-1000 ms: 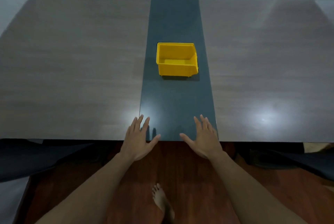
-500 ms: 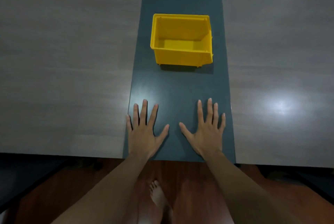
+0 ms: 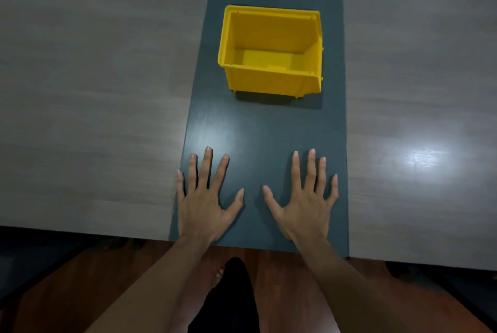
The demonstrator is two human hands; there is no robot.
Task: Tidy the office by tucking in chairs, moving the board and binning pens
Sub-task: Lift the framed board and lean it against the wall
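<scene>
A yellow plastic bin [image 3: 271,53] stands on the dark blue-grey centre strip [image 3: 266,128] of a wide table; its inside looks empty. My left hand [image 3: 204,198] lies flat on the strip near the table's front edge, fingers spread, holding nothing. Beside it, my right hand [image 3: 304,201] rests the same way, palm down with fingers apart. Both hands are well short of the bin. No pens, chairs or board can be made out in this view.
Pale wood-grain table surfaces [image 3: 88,106] flank the strip on both sides. Under the front edge is reddish wooden floor [image 3: 80,287], with my dark-clothed leg and bare toes [image 3: 223,273] between my forearms. Dark shapes sit under the table at both sides.
The view has come closer and tilted down, so the bin looks larger. Both hands have slid forward from the table's edge onto the strip and now lie flat.
</scene>
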